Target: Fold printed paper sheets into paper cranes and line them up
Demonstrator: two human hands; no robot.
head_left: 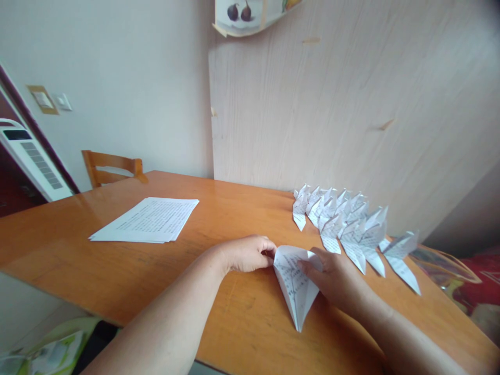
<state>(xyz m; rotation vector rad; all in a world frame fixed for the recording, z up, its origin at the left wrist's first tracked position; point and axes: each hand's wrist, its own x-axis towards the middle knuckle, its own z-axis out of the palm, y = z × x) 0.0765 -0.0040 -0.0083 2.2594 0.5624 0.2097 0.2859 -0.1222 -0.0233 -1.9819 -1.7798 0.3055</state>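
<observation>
A partly folded sheet of printed paper [295, 281] is held between my hands over the wooden table, its narrow point toward me. My left hand [252, 254] pinches its upper left corner with closed fingers. At the paper's right side, my right hand [332, 271] grips the edge, thumb on the inner face and the other fingers behind, mostly hidden. Several folded paper pieces [353, 224] stand in rows beyond my right hand. To the left lies a stack of printed sheets [150, 221], flat on the table.
The wooden table [234, 208] reaches back to a wall and a pale wood panel [312, 114]. A wooden chair [115, 164] is at the far left edge. Bags and red items [480, 276] sit beyond the right edge; a green-rimmed bin [64, 333] is below at left.
</observation>
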